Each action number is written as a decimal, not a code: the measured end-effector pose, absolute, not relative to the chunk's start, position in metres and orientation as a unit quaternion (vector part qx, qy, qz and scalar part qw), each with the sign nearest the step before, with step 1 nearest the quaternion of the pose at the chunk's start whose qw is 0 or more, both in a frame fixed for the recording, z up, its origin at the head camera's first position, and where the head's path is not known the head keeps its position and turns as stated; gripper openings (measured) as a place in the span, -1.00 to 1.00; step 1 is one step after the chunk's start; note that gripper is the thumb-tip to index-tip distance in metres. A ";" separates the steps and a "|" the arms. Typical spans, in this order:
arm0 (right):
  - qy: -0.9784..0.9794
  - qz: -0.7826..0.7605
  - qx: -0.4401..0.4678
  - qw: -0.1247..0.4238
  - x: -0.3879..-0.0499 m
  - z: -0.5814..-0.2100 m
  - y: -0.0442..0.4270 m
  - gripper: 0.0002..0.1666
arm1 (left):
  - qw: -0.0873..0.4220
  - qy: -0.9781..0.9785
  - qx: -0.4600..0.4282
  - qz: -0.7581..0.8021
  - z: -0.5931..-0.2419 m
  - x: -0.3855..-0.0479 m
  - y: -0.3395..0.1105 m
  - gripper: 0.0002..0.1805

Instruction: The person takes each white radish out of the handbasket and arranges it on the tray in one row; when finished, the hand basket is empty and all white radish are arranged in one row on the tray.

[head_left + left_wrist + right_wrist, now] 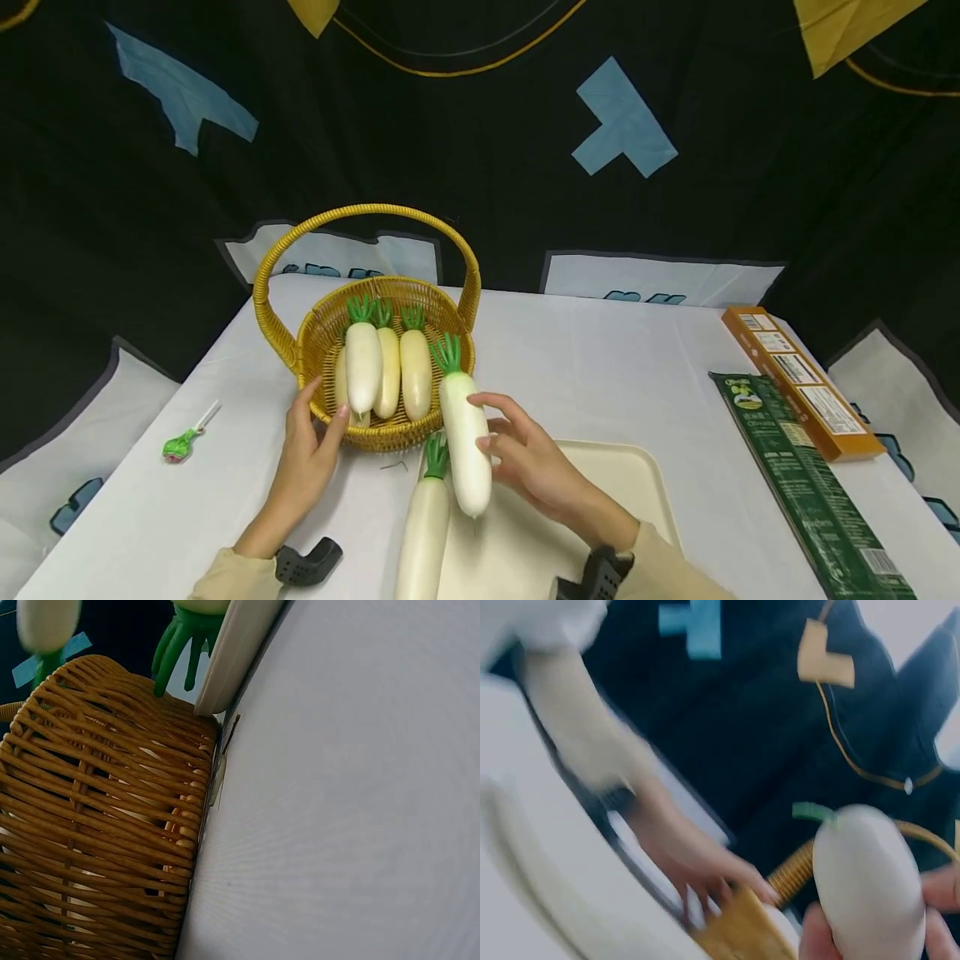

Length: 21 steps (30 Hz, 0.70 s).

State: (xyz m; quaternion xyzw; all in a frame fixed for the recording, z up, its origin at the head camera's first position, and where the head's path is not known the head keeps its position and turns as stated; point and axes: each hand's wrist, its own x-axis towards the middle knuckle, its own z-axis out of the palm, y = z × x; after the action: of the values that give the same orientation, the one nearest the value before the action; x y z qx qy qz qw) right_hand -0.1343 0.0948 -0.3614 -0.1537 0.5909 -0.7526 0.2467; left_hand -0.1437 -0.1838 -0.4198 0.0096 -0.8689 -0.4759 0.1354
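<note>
Lower centre, the daikon [463, 454] pinched by the right hand [542, 473] should be balanced mid-body; the wicker basket [386, 437] is touched by relaxed left-hand fingers [300, 408].

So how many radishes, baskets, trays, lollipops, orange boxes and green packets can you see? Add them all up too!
Radishes: 6 showing, one partly hidden by another
Baskets: 1
Trays: 1
Lollipops: 1
Orange boxes: 1
Green packets: 1
Total: 11 that I can see
</note>
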 end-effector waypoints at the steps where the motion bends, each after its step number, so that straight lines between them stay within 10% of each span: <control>1: 0.592 -0.754 -0.145 0.246 -0.126 -0.364 0.099 -0.43 | 0.134 -0.870 0.010 -0.475 -0.420 -0.144 -0.183 -0.30; 21: 0.670 -0.694 -0.143 0.221 -0.052 -0.426 0.103 -0.43 | 0.129 -0.872 0.017 -0.473 -0.417 -0.143 -0.181 -0.30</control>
State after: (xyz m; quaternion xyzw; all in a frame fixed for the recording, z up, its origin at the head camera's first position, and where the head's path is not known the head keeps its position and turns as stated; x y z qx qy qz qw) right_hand -0.0525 0.1026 -0.4259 -0.1433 0.6705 -0.6937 0.2207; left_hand -0.1429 -0.1815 -0.4167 0.0174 -0.8715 -0.4728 0.1287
